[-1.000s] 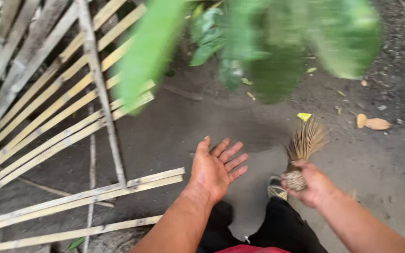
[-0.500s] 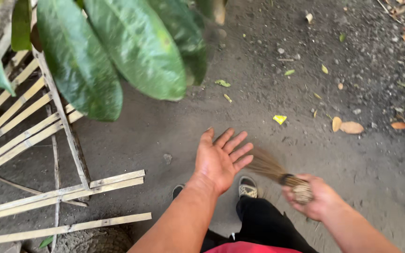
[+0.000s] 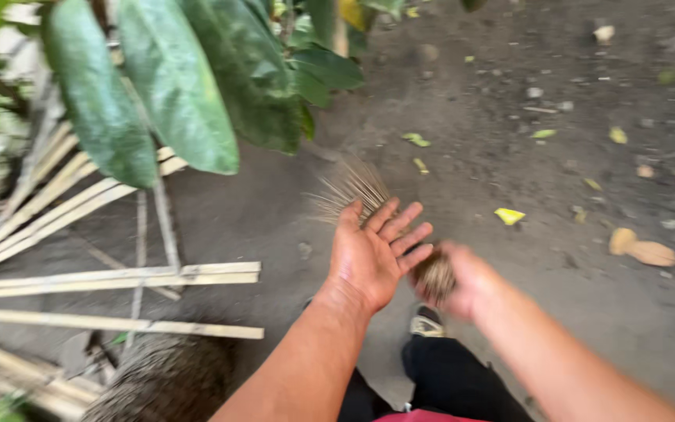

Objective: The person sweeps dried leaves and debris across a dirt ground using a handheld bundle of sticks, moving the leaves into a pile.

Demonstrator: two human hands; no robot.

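- I look down on bare, dark packed earth [image 3: 572, 312] in a yard, scattered with dry and yellow leaves, a bamboo lattice lying to the left.
- Nearest me, my right hand [image 3: 462, 280] is clenched round the bound base of a short stick broom [image 3: 369, 205]; the grip is blurred, but the fist is clearly closed.
- My left hand [image 3: 373, 254] is released, palm open and fingers spread, holding nothing; the bristles fan out just behind its fingertips.
- The broom looks light: a bundle of thin, stiff, springy ribs. I judge the tied base the only sound place to hold it, since the loose tips would splay and could snap.
- Farther out, a yellow leaf [image 3: 508, 215] lies on the earth, and big green leaves [image 3: 169, 86] hang at upper left.
- Compared with half a second ago, the broom has swung from low right, across, to behind my left hand, and my right hand has moved in beside it.
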